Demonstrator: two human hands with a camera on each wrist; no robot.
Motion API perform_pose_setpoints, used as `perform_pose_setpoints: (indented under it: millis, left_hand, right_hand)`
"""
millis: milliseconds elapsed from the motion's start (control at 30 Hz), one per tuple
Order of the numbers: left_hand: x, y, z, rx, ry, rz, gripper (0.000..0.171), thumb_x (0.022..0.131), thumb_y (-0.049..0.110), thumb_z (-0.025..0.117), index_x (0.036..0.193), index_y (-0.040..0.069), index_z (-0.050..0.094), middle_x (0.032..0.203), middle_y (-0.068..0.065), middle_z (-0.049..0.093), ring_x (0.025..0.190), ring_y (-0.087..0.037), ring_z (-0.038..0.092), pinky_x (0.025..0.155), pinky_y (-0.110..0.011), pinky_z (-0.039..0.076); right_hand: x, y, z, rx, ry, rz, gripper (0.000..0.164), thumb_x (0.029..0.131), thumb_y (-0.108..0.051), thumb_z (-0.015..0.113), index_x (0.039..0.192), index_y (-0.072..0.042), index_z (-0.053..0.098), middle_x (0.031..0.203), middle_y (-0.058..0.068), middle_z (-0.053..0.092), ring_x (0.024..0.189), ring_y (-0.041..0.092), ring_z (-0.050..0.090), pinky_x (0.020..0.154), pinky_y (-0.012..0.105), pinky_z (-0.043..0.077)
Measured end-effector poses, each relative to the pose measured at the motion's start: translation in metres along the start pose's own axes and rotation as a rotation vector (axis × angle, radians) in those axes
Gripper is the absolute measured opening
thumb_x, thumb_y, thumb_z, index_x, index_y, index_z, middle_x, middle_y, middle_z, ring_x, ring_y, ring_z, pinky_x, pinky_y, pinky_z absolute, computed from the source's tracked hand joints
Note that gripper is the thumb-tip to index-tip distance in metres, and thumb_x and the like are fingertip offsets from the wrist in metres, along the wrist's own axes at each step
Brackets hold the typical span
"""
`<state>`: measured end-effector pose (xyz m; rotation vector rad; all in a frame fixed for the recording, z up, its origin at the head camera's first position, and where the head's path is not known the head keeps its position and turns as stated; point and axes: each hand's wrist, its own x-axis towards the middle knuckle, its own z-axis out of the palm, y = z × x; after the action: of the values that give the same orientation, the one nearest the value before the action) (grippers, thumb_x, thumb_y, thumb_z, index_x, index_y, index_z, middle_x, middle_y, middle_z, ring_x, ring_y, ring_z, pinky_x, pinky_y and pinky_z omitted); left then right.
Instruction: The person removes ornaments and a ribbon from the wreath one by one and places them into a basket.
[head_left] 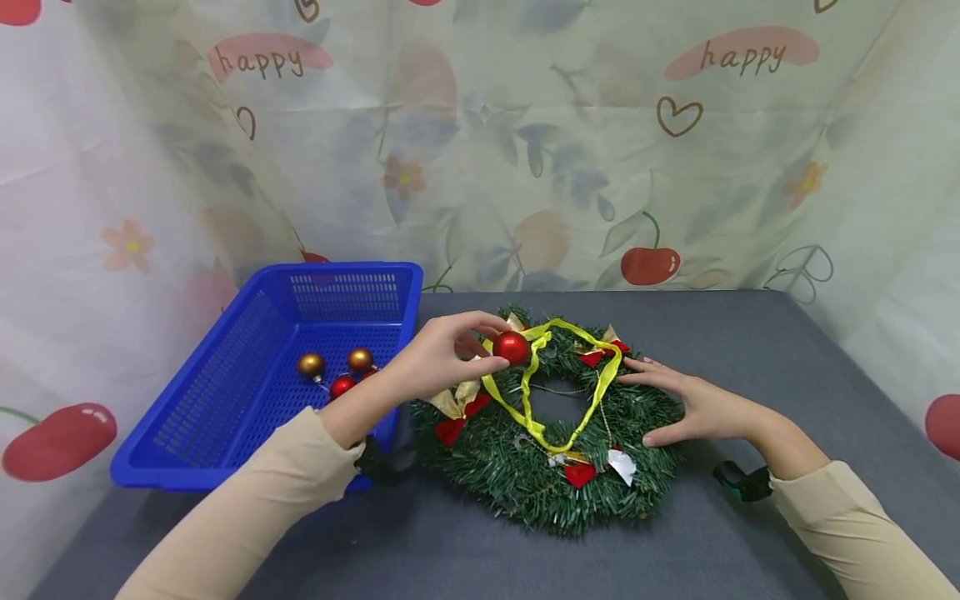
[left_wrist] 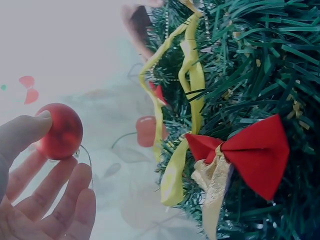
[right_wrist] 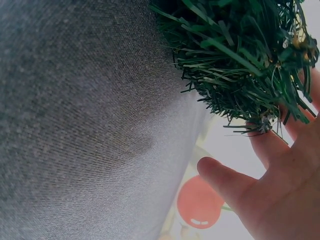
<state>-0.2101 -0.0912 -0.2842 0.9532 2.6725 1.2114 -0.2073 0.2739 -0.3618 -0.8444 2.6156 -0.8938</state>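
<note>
A shiny red bauble (head_left: 512,348) is pinched between the thumb and fingers of my left hand (head_left: 442,354), over the wreath's upper left. In the left wrist view a thin string loop hangs from the bauble (left_wrist: 62,131). The green wreath (head_left: 517,487) lies on the table, trimmed with red and gold bows (left_wrist: 255,155) and a yellow ribbon (head_left: 600,392) looped across its middle. My right hand (head_left: 705,408) rests at the wreath's right edge, fingers spread over the greenery and thumb extended. The right wrist view shows its fingertips partly hidden by the needles.
Left of the wreath stands a blue plastic basket (head_left: 187,477). Inside are gold baubles (head_left: 311,365) and red baubles (head_left: 342,386), partly behind my left forearm. A dark grey cloth (head_left: 720,325) covers the table, and a printed curtain (head_left: 480,167) hangs behind it.
</note>
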Motion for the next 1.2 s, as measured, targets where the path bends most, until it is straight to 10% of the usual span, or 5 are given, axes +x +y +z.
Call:
perform_pose_setpoints:
  millis: [1200]
  left_hand:
    - [-0.031, -0.009, -0.043, 0.015, 0.182, -0.057, 0.037, 0.085, 0.026, 0.069, 0.120, 0.018, 0.059, 0.114, -0.004, 0.065, 0.097, -0.019, 0.064, 0.085, -0.037, 0.053]
  right_hand:
    - [0.000, -0.001, 0.001, -0.014, 0.007, -0.016, 0.071, 0.078, -0.034, 0.074, 0.140, -0.019, 0.042, 0.155, 0.017, 0.019, 0.140, 0.048, 0.008, 0.098, 0.074, 0.021]
